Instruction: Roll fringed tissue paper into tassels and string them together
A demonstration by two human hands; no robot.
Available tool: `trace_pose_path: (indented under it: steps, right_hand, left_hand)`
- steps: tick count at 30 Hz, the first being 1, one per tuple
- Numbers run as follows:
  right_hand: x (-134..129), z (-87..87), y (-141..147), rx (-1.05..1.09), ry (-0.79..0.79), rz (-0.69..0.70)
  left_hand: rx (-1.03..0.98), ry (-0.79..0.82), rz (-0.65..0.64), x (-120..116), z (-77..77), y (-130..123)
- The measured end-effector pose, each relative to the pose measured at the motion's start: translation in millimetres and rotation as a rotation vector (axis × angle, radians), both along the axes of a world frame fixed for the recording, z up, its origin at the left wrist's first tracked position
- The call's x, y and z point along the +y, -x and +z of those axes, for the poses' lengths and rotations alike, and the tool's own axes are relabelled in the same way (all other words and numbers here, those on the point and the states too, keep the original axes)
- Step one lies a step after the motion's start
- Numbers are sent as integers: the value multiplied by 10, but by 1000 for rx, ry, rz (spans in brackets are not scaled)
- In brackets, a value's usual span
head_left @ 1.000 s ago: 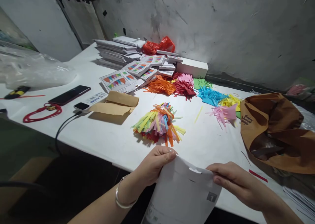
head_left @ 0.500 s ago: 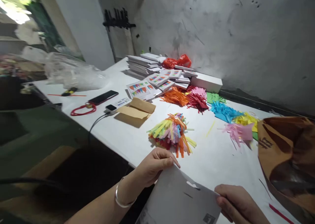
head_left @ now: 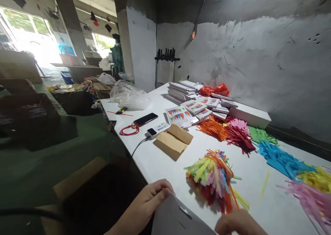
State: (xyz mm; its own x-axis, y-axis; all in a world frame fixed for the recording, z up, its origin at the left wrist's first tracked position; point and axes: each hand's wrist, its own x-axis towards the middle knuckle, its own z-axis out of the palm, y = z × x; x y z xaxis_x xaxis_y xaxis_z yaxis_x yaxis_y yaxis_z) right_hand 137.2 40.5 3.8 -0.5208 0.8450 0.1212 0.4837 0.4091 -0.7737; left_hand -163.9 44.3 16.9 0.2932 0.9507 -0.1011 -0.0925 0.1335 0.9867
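My left hand (head_left: 148, 204) pinches the upper left corner of a flat white sheet (head_left: 172, 216), which has a cut hole near its top edge and a dark slit below. Low in the view, my right hand (head_left: 239, 223) is bent at the sheet's right edge, partly cut off and a little blurred. Just beyond the sheet lies a bundle of multicoloured paper tassels (head_left: 212, 180) on the white table (head_left: 147, 159). Most of the sheet is below the frame.
Further back are folded brown paper (head_left: 174, 140), a phone (head_left: 146, 119), a plastic bag (head_left: 131, 95) and stacked white packs (head_left: 181, 92). Orange tassels (head_left: 213, 128) and blue tassels (head_left: 284, 159) lie along the wall side. An open cardboard box (head_left: 79, 176) stands below the table's left edge.
The view has swung left and up, so more of the room shows and the brown bag at right has left the frame. The sheet sits lower in view, still between my hands.
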Motion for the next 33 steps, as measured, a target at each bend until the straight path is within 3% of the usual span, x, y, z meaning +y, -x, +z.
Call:
trace_pose_path:
  steps: [2, 3, 5, 9, 11, 13, 15, 18, 21, 24, 26, 29, 33]
  right_hand:
    - [383, 280, 152, 26, 194, -21]
    - [632, 403, 231, 1, 217, -61]
    - [1214, 552, 405, -55, 116, -202]
    - [2277, 466, 799, -138, 88, -399]
    - [2552, 359, 988, -146, 123, -428]
    - [2629, 307, 1127, -113, 154, -423]
    - [2549, 344, 1174, -38, 157, -394]
    - [2201, 545, 1022, 130, 126, -316]
    - [1638, 783, 684, 294, 106, -251]
    - [985, 897, 363, 411, 171, -238]
    - [595, 880, 213, 530, 300, -238]
    - [153, 745, 37, 753, 485, -330]
    - [-246, 505, -195, 885, 512, -481]
  left_hand:
    - [-23, 54, 65, 88, -73, 169]
    - [-33, 77, 103, 128, -100, 223]
    - [-26, 86, 185, 193, -144, 259]
    - [79, 45, 308, 272, -215, 113]
    - [100, 20, 368, 293, -247, 10]
    - [88, 12, 426, 306, -276, -57]
    - [59, 35, 442, 315, -297, -71]
    - [-23, 2, 464, 330, -277, -19]
    - [-127, -76, 544, 326, -154, 14]
    - [-163, -156, 597, 269, 33, -74]
    - [-170, -144, 483, 208, 132, -198]
    - [-157, -36, 196, 131, 194, -401]
    - [-78, -7, 38, 127, 174, -590]
